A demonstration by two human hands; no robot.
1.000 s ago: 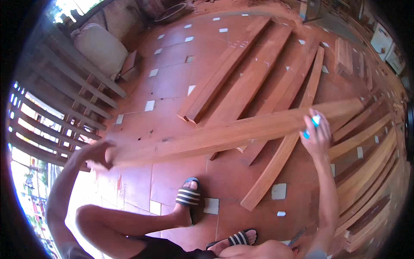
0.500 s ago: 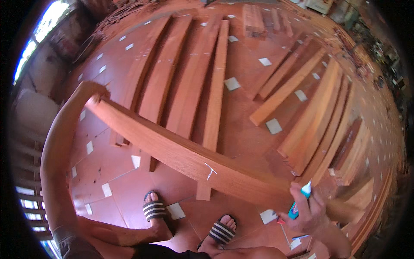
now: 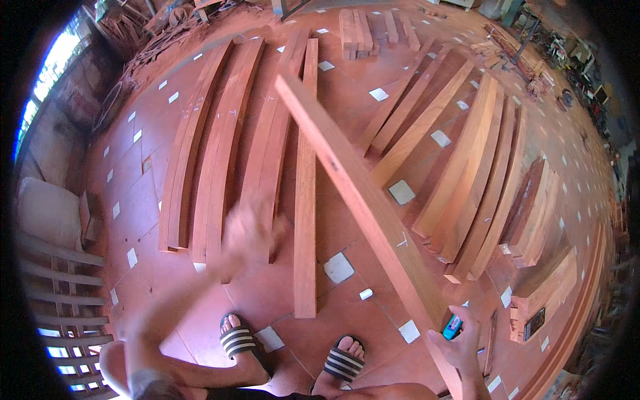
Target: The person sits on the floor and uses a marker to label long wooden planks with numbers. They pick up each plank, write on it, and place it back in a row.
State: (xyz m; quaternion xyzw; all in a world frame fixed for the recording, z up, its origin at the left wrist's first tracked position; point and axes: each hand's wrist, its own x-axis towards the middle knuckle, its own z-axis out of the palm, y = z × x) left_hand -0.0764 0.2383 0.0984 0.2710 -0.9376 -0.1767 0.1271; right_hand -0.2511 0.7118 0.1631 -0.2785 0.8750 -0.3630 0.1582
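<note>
A long reddish wooden plank (image 3: 347,183) slants from the upper middle down to the lower right, passing in front of other planks. A short white mark shows on its face near the lower part. My right hand (image 3: 467,343) is beside the plank's near end, fingers curled around a small teal correction pen (image 3: 453,326). Whether that hand also grips the plank, I cannot tell. My left hand (image 3: 252,230) is off the plank, over the near ends of the left-hand planks. Motion smears its fingers.
Several long planks (image 3: 217,143) lie side by side on the tiled floor at left, and more (image 3: 460,180) fan out at right. A plank (image 3: 306,200) lies alone in the middle. Shorter blocks (image 3: 533,213) and a phone (image 3: 534,325) sit far right. My sandalled feet are below.
My left hand has let go of the plank's far end and swung right and nearer. The plank has turned to a steeper slant. My right hand keeps the correction pen.
</note>
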